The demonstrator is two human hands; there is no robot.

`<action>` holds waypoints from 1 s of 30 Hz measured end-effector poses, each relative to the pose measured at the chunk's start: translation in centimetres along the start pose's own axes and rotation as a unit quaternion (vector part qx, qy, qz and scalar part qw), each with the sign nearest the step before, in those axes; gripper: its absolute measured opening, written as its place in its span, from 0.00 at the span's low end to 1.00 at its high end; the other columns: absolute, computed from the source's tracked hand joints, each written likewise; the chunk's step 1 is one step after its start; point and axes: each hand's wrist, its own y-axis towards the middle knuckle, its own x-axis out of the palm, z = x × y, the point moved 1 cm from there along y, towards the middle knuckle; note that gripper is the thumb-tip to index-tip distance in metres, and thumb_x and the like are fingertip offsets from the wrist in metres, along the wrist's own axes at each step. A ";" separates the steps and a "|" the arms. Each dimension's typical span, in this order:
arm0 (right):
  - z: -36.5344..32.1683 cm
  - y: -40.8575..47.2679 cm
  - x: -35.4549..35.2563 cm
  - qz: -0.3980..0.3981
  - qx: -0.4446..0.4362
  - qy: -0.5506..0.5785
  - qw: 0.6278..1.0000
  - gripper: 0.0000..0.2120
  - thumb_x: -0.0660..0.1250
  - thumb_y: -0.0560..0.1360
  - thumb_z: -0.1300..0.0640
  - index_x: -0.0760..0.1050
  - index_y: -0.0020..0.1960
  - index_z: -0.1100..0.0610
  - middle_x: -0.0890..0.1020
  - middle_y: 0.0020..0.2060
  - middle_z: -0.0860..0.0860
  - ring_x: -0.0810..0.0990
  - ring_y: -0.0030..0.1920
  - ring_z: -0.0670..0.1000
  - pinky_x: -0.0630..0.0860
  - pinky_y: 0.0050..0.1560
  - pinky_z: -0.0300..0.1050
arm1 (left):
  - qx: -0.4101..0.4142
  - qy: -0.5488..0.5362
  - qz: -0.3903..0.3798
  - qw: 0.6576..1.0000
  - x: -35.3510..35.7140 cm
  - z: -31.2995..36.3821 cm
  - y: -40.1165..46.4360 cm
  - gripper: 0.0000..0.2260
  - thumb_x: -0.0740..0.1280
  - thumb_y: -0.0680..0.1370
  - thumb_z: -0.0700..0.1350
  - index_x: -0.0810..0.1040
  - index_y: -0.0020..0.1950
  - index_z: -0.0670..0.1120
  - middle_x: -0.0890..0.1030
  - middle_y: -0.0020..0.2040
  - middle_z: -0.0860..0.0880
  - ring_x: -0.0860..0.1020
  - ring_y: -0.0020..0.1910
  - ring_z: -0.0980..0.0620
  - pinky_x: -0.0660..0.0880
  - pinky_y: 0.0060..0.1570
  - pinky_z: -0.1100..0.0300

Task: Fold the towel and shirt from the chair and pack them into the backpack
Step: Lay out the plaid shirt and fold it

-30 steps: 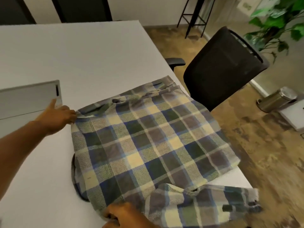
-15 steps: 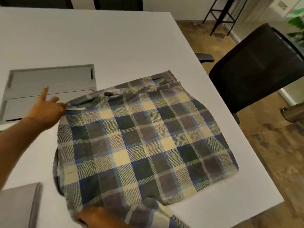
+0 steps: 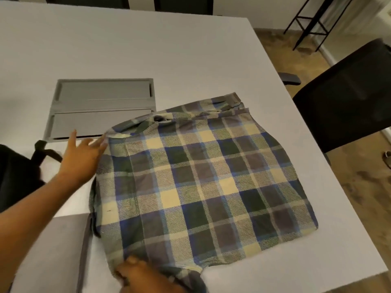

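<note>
The blue, green and cream plaid shirt (image 3: 203, 178) lies flat on the white table (image 3: 148, 47), collar toward the far side. My left hand (image 3: 82, 157) reaches in from the left with fingers spread, its fingertips touching the shirt's left shoulder edge. At the bottom edge my right hand (image 3: 143, 275) grips the shirt's near hem, thumb on top of the cloth. A folded grey towel (image 3: 53, 250) lies at the lower left beside the shirt. The black backpack (image 3: 17, 172) sits at the left edge, partly cut off.
A grey recessed cable panel (image 3: 101, 108) is set in the table behind my left hand. A black office chair (image 3: 349, 98) stands at the table's right side. A black metal stand (image 3: 311, 22) is on the wooden floor at the far right.
The sleeve that hung off the near edge is now tucked in by my right hand. My left hand has let go of its pinch and spread its fingers. The view swung left, showing backpack and towel.
</note>
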 end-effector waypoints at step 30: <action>31.6 -34.2 -19.3 0.243 0.178 -0.220 0.928 0.26 0.77 0.73 0.58 0.79 0.70 0.53 0.77 0.71 0.54 0.77 0.69 0.59 0.74 0.67 0.54 | 0.059 -0.207 -0.090 0.972 9.8 11.9 -29.4 0.33 0.60 0.74 0.52 0.71 0.79 0.45 0.68 0.80 0.44 0.68 0.76 0.36 0.69 0.66 0.30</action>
